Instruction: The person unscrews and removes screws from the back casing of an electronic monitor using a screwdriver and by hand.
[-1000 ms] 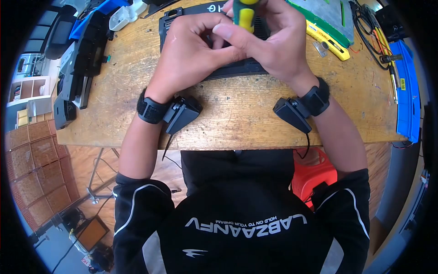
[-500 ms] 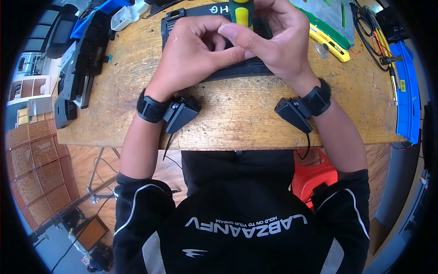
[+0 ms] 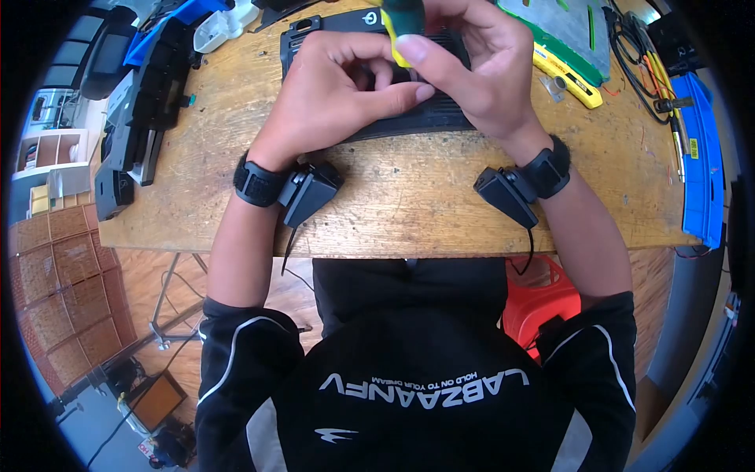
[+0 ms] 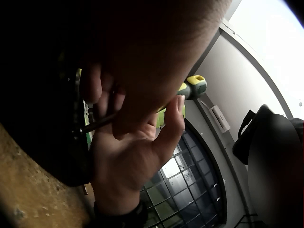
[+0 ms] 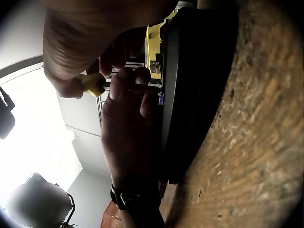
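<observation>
A green and yellow screwdriver point(image 3: 406, 30) stands over a black slotted housing point(image 3: 440, 118) on the wooden table. The right hand point(image 3: 491, 82) grips its handle, thumb along the yellow side. Curled around the thin shaft are the fingers of the left hand point(image 3: 326, 98), plainer in the right wrist view, where that hand point(image 5: 128, 128) is below the yellow handle end point(image 5: 91, 84). There the shaft reaches the edge of the dark housing point(image 5: 190, 95); its tip is too dark to make out. In the left wrist view the handle point(image 4: 195, 87) projects past the right thumb.
A yellow cutter point(image 3: 568, 75) and a green-edged grey board point(image 3: 562, 31) lie at right, beside cables and a blue tray point(image 3: 702, 157). Black equipment point(image 3: 153, 94) and a white plastic part point(image 3: 224, 27) are at left. A red stool point(image 3: 539, 303) stands below the table's front edge.
The screwdriver handle has turned and leaned to the left in the right hand, whose thumb has moved with it. The housing appears slightly shifted to the right, and the left hand has stayed around the shaft.
</observation>
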Motion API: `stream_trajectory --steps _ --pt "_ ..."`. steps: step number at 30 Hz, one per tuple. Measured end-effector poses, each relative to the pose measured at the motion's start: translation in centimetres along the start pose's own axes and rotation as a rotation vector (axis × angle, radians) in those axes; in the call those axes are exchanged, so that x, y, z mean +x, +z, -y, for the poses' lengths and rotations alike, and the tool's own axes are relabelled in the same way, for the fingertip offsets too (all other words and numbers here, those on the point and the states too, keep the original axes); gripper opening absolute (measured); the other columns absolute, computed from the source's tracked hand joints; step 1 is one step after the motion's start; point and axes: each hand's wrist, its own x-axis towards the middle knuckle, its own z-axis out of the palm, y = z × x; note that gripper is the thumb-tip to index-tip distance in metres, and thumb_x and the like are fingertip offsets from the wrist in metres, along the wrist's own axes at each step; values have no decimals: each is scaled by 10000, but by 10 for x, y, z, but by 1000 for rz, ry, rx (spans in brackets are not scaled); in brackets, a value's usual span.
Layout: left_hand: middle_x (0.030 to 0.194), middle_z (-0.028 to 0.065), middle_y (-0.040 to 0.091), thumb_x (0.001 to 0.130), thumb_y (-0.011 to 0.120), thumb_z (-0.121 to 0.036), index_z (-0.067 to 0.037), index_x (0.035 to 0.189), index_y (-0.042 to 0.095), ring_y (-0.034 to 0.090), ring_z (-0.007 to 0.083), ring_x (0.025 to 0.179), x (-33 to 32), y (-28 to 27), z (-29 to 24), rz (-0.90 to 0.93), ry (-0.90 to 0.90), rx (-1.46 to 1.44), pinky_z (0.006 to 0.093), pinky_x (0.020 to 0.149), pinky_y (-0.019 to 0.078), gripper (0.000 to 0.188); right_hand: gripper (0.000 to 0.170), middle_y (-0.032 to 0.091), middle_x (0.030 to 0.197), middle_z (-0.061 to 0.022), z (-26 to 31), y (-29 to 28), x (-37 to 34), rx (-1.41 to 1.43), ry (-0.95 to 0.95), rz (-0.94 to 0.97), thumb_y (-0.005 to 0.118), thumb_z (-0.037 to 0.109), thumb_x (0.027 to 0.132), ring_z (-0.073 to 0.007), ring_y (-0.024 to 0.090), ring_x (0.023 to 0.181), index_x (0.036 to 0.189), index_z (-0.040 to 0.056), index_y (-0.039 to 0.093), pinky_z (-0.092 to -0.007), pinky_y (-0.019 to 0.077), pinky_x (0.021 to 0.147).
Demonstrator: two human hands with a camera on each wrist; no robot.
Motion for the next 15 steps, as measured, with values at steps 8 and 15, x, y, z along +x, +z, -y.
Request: stream_trajectory --steps 8,15 --pt "824 -7 711 853 831 -47 1 978 743 627 26 734 1 4 6 -28 21 -79 190 639 497 160 398 661 1010 -88 12 -5 0 -1 138 -4 798 214 810 -122 600 905 1060 -60 654 -276 491 805" --pt "869 13 737 846 840 -51 8 1011 747 643 40 754 1 4 4 10 8 -96 197 652 509 198 333 664 997 -81 -3 -4 0 41 -64 -16 846 138 770 -127 601 895 998 -28 668 -272 487 791"
